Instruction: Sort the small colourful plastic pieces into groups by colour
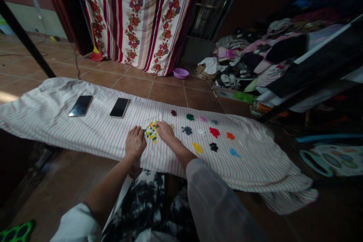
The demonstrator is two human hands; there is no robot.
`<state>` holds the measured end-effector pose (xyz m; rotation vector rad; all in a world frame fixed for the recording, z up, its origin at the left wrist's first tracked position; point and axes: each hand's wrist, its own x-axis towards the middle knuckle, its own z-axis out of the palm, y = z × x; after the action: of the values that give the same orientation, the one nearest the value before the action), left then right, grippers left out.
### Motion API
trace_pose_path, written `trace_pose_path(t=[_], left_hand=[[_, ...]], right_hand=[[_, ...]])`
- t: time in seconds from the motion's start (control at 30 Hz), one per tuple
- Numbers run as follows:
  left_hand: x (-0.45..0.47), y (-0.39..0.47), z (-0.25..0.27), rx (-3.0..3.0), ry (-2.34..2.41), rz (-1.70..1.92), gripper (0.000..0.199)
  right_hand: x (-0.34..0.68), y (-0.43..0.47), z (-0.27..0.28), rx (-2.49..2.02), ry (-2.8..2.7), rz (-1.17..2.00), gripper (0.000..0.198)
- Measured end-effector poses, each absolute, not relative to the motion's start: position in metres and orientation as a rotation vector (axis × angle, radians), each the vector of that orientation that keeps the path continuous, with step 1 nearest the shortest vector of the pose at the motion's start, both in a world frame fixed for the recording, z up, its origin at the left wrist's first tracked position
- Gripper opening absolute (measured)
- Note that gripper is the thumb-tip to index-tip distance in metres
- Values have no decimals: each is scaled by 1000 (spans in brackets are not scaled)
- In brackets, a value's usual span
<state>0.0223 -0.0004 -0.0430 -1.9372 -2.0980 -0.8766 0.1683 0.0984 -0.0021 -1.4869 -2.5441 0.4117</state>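
A mixed pile of small yellow, green, white and orange pieces [151, 131], too small to identify, lies on a striped cloth [93, 136]. At its left edge my left hand [136, 142] rests on the cloth with fingers laid out. My right hand [166, 132] reaches in from the right, its fingers drawn together at the pile's edge; what is between them is hidden. Beyond it sit sorted heaps, among them grey [187, 131], red [214, 132], yellow [197, 148], black [213, 146], blue [234, 152], orange [230, 135] and dark green [190, 117]. A cream heap [171, 125] is partly covered by my right hand.
Two dark-screened devices, a larger one [81, 106] and a phone [120, 107], lie to the left on the cloth. Behind stand a flowered curtain [147, 19], a purple basin [180, 73] and a heap of clothes [255, 53]. Dark poles rise at both sides.
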Motion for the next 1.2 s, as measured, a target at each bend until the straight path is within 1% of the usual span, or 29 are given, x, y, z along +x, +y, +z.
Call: trace_pose_path(t=[0.3,0.53,0.67,0.87,1.0,1.2], left_hand=[[22,0,-43,-1923,-2071,-814,30],[22,-1,-43,-1927,-2066,-835,30],[22,-1,-43,-1937,-2075,-829,31],[22,-1,-45,-1920,-2050,-824,32],[22,-1,-45,-1912,-2042,-804,32],[21,-1,-45,-1927,-2027,-785,32]], right_hand=[[171,98,-4,-1456,-2496,429,26],[168,97,-3,-1457,-2521,395,15],[167,93,1,-1472,-2535,348,19],[168,89,6,-1464,-2476,395,27],[172,91,5,-1419,-2469,433,28],[187,95,4,-1367,-2426,380,27]])
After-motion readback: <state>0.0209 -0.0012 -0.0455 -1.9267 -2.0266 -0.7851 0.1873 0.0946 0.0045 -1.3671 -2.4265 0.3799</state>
